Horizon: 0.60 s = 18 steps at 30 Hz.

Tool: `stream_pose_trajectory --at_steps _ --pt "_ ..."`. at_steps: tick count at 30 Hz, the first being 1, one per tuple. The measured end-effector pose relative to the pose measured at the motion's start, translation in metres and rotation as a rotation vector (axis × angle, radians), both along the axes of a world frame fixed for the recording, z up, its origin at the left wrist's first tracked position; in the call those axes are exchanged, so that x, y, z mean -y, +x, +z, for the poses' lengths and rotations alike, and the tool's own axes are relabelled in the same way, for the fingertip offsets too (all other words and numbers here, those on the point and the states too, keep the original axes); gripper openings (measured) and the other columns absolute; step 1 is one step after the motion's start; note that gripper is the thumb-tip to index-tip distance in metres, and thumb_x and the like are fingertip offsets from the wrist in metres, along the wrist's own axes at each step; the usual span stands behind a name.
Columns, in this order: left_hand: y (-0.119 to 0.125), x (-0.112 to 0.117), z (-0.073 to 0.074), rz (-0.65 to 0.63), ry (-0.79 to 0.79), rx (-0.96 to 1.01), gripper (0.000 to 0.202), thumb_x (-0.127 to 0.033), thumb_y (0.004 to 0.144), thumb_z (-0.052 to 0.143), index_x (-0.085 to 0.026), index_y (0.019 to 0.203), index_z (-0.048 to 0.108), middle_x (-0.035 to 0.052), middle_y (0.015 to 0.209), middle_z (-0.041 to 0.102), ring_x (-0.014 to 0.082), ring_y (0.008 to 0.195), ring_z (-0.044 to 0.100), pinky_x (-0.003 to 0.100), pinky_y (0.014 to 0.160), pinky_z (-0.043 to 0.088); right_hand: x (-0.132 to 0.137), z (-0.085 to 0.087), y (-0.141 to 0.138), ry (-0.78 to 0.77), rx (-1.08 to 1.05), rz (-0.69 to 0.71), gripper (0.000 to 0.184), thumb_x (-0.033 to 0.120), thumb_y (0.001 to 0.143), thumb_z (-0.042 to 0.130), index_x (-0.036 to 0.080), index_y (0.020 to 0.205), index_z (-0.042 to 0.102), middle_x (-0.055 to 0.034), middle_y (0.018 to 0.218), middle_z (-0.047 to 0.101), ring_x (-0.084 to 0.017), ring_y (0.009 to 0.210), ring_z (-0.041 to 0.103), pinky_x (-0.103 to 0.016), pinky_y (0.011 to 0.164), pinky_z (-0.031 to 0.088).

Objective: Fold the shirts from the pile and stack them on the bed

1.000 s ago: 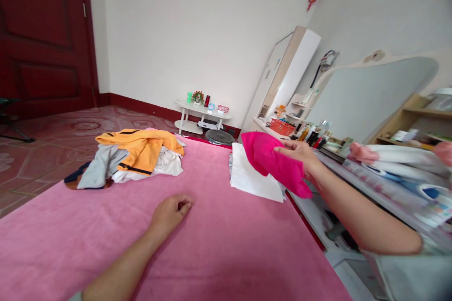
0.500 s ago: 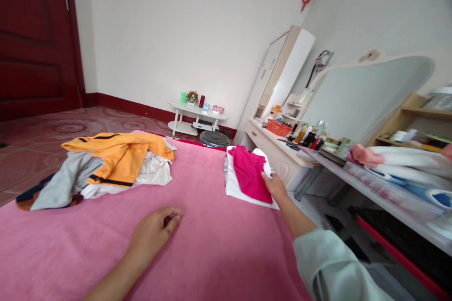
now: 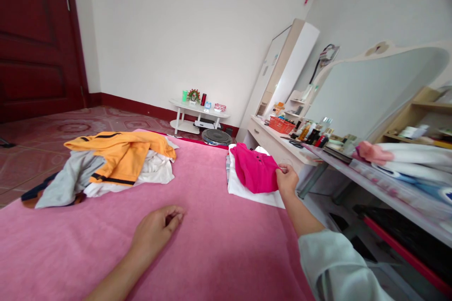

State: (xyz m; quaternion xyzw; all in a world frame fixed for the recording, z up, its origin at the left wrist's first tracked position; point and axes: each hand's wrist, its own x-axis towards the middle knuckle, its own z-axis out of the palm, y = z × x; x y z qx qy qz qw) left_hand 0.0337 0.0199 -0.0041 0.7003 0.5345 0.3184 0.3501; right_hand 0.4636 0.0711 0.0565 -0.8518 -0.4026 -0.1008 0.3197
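Between the right fingers (image 3: 290, 173) is pink cloth (image 3: 256, 170).

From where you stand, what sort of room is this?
Probably a bedroom in a home: there is a large mirror with bottles near it, and a heap of clothes lies on a pink cover.

Hot-pink garment (image 3: 254, 171), sparsely dark-spotted. White cloth (image 3: 234, 184). Orange top (image 3: 123, 154), black-banded. Grey garment (image 3: 68, 182). Plain pink cover (image 3: 219, 244). Pale grey-green sleeve (image 3: 335, 258). Dark-red door (image 3: 35, 33). Orange-red basket (image 3: 281, 125). Plain white wall (image 3: 169, 28), dark-red skirting (image 3: 137, 106).
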Motion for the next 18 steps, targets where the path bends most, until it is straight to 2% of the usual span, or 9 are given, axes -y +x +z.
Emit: stream_pose_trajectory --at_steps 3,6,8,10,12,14,16,18 --pt "0.0 -0.001 -0.003 -0.01 0.014 -0.004 0.027 -0.04 0.076 0.052 -0.026 0.086 0.072 -0.0016 0.082 0.073 0.0209 0.081 0.065 0.025 0.077 0.048 0.009 -0.012 0.001 -0.09 -0.036 -0.058 0.037 0.02 0.073 0.048 0.016 0.105 0.067 -0.0121 0.091 0.069 -0.027 0.088 0.063 -0.034 0.076 0.047" --pt "-0.001 -0.002 -0.007 -0.033 0.032 -0.028 0.029 -0.04 0.08 0.049 -0.025 0.09 0.071 -0.001 0.085 0.072 0.0199 0.081 0.065 0.024 0.077 0.047 0.017 -0.017 -0.011 -0.125 0.05 -0.085 0.04 0.016 0.071 0.049 0.018 0.107 0.066 -0.0142 0.109 0.063 -0.03 0.103 0.057 -0.038 0.085 0.044" --pt "-0.001 -0.003 -0.008 -0.041 0.04 -0.039 0.03 -0.039 0.082 0.047 -0.025 0.091 0.071 -0.001 0.087 0.072 0.0194 0.082 0.065 0.023 0.076 0.046 0.018 -0.014 -0.029 -0.088 0.215 0.04 0.041 0.019 0.078 0.045 0.02 0.116 0.062 -0.0117 0.125 0.056 -0.027 0.117 0.048 -0.039 0.097 0.036" --pt "-0.001 -0.003 -0.007 -0.028 0.034 -0.025 0.029 -0.04 0.081 0.048 -0.025 0.09 0.071 -0.0013 0.088 0.073 0.0198 0.083 0.065 0.023 0.076 0.047 0.015 -0.011 -0.053 -0.082 0.358 0.257 0.042 0.024 0.086 0.039 0.021 0.124 0.056 -0.0078 0.138 0.046 -0.023 0.129 0.037 -0.039 0.107 0.025" --pt "0.0 -0.002 -0.005 -0.006 0.015 0.001 0.027 -0.041 0.078 0.051 -0.026 0.087 0.072 -0.0016 0.087 0.073 0.0208 0.084 0.066 0.024 0.076 0.047 0.011 -0.011 -0.078 -0.214 0.399 0.489 0.045 0.032 0.091 0.034 0.024 0.134 0.047 -0.0053 0.148 0.034 -0.021 0.137 0.024 -0.041 0.11 0.016" --pt "0.0 -0.001 -0.004 0.01 -0.002 0.018 0.027 -0.042 0.075 0.053 -0.026 0.085 0.072 -0.0016 0.086 0.073 0.0216 0.085 0.066 0.024 0.076 0.048 0.005 -0.013 -0.096 -0.446 0.372 0.665 0.051 0.042 0.093 0.033 0.026 0.141 0.036 -0.0054 0.152 0.026 -0.021 0.14 0.017 -0.045 0.111 0.012" --pt "0.0 -0.001 -0.004 0.008 -0.002 0.018 0.028 -0.043 0.075 0.053 -0.026 0.086 0.072 -0.0014 0.087 0.073 0.0217 0.085 0.066 0.025 0.077 0.048 -0.002 -0.012 -0.106 -0.622 0.314 0.761 0.055 0.05 0.092 0.033 0.027 0.141 0.036 -0.0065 0.15 0.03 -0.022 0.138 0.023 -0.047 0.109 0.016" --pt "-0.001 -0.001 -0.005 -0.004 0.007 0.009 0.029 -0.043 0.077 0.052 -0.025 0.087 0.072 -0.0012 0.088 0.073 0.0214 0.084 0.066 0.025 0.078 0.048 -0.011 -0.003 -0.105 -0.596 0.268 0.74 0.051 0.053 0.092 0.032 0.024 0.13 0.052 -0.0084 0.138 0.049 -0.023 0.127 0.042 -0.043 0.105 0.027"
